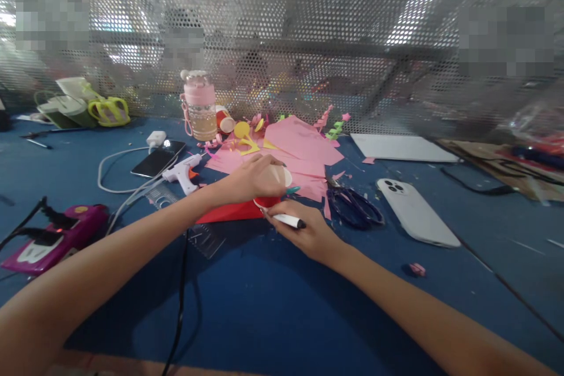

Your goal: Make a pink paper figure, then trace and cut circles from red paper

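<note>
Well inside the near edge of the table [247, 305], the left hand [259, 179] curls its fingers around a red cup [267, 200]; the right hand [311, 226] pinches a marker [288, 221] beside it. A loose left grip could let the cup turn, making the marker skid.

Between the two forearms [132, 258], the blue tabletop [282, 305] is lying open at lower centre, with a black cord [181, 299] running down its left side. The left hand [258, 177] and right hand [307, 229] are occupying the centre. Above them, pink paper [299, 147] and a bottle [200, 107] are blocking the upper middle, and a perforated screen [282, 23] is walling off the whole top. At mid-left, the glue gun [181, 173], looping white cable [127, 191] and purple power strip [81, 234] are obstructing passage. Right of centre, a slim gap is running between the scissors [356, 210] and white phone [416, 211]; below the phone, a pink scrap [417, 269] is interrupting the free strip beside the right forearm
</note>
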`<act>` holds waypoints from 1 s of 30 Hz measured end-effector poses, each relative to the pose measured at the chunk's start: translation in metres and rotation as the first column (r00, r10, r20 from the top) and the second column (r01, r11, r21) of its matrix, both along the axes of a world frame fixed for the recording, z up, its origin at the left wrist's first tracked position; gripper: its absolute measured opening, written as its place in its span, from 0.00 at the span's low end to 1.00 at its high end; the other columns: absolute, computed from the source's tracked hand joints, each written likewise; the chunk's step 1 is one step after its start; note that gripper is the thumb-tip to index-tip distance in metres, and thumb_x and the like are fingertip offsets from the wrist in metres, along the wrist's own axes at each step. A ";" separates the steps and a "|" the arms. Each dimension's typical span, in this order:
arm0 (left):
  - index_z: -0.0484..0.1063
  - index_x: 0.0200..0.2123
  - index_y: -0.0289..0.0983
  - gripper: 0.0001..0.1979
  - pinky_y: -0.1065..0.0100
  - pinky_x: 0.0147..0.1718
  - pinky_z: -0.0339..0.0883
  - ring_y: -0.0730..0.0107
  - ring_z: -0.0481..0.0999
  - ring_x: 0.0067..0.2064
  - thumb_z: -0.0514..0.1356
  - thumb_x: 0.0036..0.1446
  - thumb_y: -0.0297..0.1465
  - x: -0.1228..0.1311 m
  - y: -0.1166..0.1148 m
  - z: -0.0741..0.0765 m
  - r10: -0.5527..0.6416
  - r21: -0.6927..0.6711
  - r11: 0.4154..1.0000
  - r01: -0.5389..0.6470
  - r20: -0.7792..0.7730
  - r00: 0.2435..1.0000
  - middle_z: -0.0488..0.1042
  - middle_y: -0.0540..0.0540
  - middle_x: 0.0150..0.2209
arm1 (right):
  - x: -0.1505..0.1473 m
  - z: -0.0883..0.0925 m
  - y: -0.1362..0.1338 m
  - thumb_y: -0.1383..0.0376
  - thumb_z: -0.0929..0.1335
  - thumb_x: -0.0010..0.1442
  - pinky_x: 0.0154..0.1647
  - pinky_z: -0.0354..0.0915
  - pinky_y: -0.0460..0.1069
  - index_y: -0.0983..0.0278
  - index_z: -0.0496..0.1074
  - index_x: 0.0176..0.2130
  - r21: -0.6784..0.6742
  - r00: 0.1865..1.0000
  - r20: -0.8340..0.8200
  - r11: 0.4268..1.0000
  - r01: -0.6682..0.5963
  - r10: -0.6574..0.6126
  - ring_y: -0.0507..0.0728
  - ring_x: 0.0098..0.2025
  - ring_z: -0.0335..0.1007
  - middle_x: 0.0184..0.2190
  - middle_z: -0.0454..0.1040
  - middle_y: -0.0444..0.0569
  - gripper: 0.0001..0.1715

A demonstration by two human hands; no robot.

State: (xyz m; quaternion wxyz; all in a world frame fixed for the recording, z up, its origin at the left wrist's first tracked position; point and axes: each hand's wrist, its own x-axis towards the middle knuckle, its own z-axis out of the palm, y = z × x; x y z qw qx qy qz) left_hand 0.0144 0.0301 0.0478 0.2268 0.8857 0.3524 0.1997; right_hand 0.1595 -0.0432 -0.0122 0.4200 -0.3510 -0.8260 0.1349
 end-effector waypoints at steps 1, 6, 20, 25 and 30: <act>0.63 0.41 0.35 0.20 0.58 0.45 0.60 0.56 0.64 0.49 0.60 0.44 0.33 0.000 0.000 0.000 0.003 -0.004 1.000 -0.003 0.002 1.000 0.67 0.39 0.47 | -0.001 0.000 0.000 0.66 0.62 0.57 0.31 0.64 0.47 0.61 0.67 0.34 -0.006 1.000 0.001 1.000 0.011 -0.011 0.53 0.30 0.69 0.29 0.72 0.47 0.04; 0.63 0.41 0.34 0.19 0.58 0.46 0.60 0.57 0.64 0.49 0.60 0.44 0.32 0.002 -0.002 0.002 0.002 -0.015 1.000 -0.002 0.008 1.000 0.67 0.38 0.47 | -0.003 0.003 0.000 0.66 0.62 0.58 0.25 0.59 0.46 0.62 0.64 0.29 -0.062 0.998 0.009 0.996 0.067 -0.066 0.51 0.24 0.65 0.22 0.68 0.44 0.06; 0.63 0.42 0.33 0.19 0.60 0.46 0.60 0.59 0.65 0.48 0.60 0.45 0.32 -0.001 0.001 -0.003 -0.031 0.031 0.999 0.031 0.015 0.999 0.68 0.38 0.46 | 0.008 0.006 0.000 0.67 0.61 0.59 0.23 0.57 0.44 0.64 0.63 0.27 -0.104 1.000 0.016 0.995 0.006 -0.004 0.48 0.20 0.61 0.19 0.66 0.43 0.08; 0.63 0.43 0.32 0.19 0.59 0.47 0.59 0.59 0.64 0.49 0.59 0.46 0.32 0.000 -0.002 0.001 -0.018 0.031 0.999 0.019 -0.019 1.000 0.67 0.38 0.47 | 0.014 0.005 0.002 0.65 0.61 0.59 0.20 0.56 0.43 0.65 0.62 0.25 -0.204 0.999 -0.049 0.979 -0.020 0.011 0.46 0.17 0.58 0.18 0.64 0.41 0.11; 0.63 0.44 0.32 0.20 0.59 0.49 0.58 0.59 0.63 0.50 0.59 0.47 0.33 0.000 -0.004 0.001 -0.008 0.035 0.999 0.009 -0.027 1.000 0.66 0.38 0.48 | 0.017 0.004 0.003 0.63 0.61 0.59 0.18 0.57 0.43 0.64 0.62 0.25 -0.304 0.996 -0.088 0.952 -0.020 -0.008 0.46 0.16 0.59 0.18 0.65 0.42 0.13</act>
